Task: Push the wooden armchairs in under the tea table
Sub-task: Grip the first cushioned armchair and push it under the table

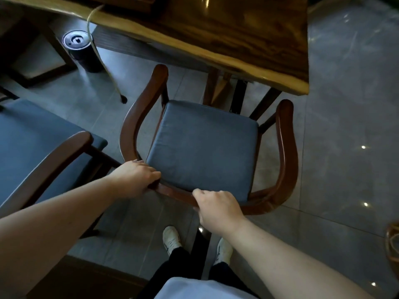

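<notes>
A dark wooden armchair (pixel 287 152) with a curved back rail and a blue-grey seat cushion (pixel 205 145) stands in front of me, facing the tea table (pixel 237 35). Its armrest tips are close to the table's near edge, and the seat is still outside the tabletop. My left hand (pixel 135 176) grips the back rail at its left bend. My right hand (pixel 218 207) grips the same rail near its middle. A second armchair (pixel 54 156) with the same cushion stands at the left, partly cut off by the frame.
A black cylindrical bin (pixel 81 50) stands on the grey tile floor under the table's left part, with a pale hose (pixel 101 59) hanging past it to the floor. Table legs (pixel 216 87) stand behind the chair seat. My feet in white shoes (pixel 172 239) are behind the chair.
</notes>
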Tool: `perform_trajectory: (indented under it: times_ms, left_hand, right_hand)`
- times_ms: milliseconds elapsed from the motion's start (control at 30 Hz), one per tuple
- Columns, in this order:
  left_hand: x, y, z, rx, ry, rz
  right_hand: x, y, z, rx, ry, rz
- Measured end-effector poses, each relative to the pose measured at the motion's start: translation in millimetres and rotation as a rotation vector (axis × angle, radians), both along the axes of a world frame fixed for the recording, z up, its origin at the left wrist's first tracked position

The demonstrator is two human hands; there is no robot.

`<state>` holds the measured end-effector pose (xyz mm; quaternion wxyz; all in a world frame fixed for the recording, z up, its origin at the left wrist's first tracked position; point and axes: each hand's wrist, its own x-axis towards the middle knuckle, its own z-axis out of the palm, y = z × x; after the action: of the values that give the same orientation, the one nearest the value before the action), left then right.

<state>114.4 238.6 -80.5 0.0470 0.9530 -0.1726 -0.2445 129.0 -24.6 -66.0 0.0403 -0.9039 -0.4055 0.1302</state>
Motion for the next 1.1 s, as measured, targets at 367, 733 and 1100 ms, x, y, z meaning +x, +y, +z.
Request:
perform_trajectory:
  times_ms: [367, 733, 1100]
  left_hand:
    - [-3, 5, 0, -0.036, -0.195, 0.129]
    - [-10, -135, 11, 0.046, -0.18, 0.089]
    - [-2, -154, 8, 0.065, -0.19, 0.195]
  right_hand:
    - [31, -21, 12, 0.063, 0.468, -0.072]
    - [134, -151, -34, -0.669, 0.299, 0.389]
    - [169, -171, -48, -0.669, 0.172, 0.598]
